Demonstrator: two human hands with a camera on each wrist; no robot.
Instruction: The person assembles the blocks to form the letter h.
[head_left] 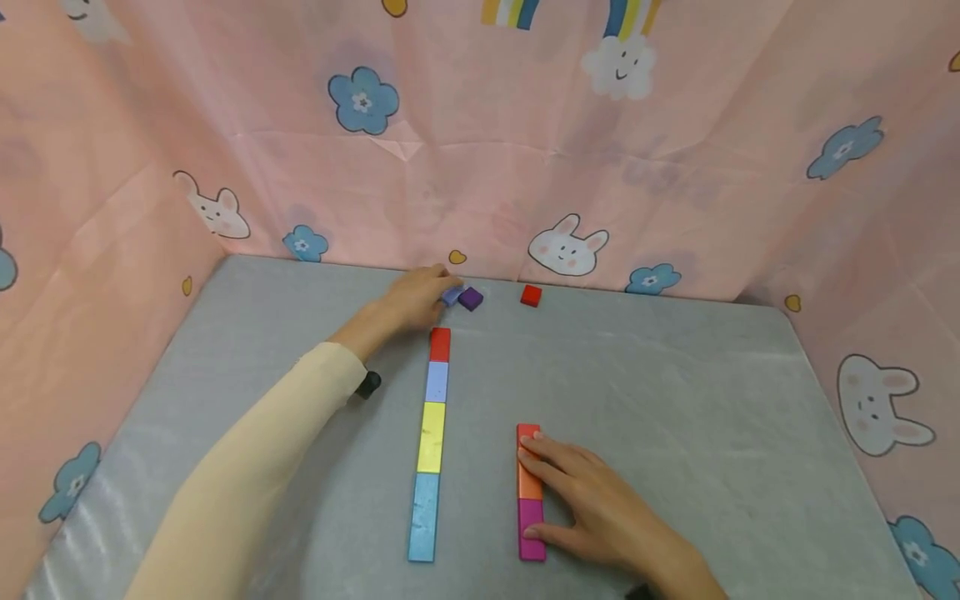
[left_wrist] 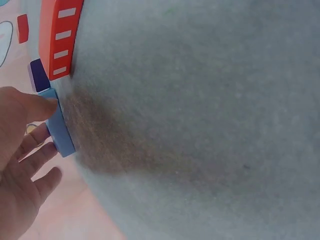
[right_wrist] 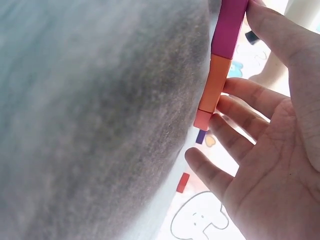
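Observation:
At the back of the table, my left hand (head_left: 416, 297) pinches a periwinkle-blue block (left_wrist: 61, 131) between thumb and fingers. Right beside that block lies a small dark purple block (head_left: 470, 299). Just in front is a straight row of end-to-end blocks: red (head_left: 440, 344), periwinkle (head_left: 437, 382), yellow (head_left: 431, 437) and light blue (head_left: 423, 517). My right hand (head_left: 600, 504) rests against a shorter row, its fingers loosely extended. That row has a red-orange block (head_left: 528, 431), an orange block (head_left: 528, 485) and a magenta block (head_left: 531, 542), where the thumb touches.
A small red block (head_left: 531, 296) lies apart near the back edge. The grey cloth-covered table (head_left: 675, 392) is bordered by a pink printed curtain (head_left: 465, 183) at the back and both sides.

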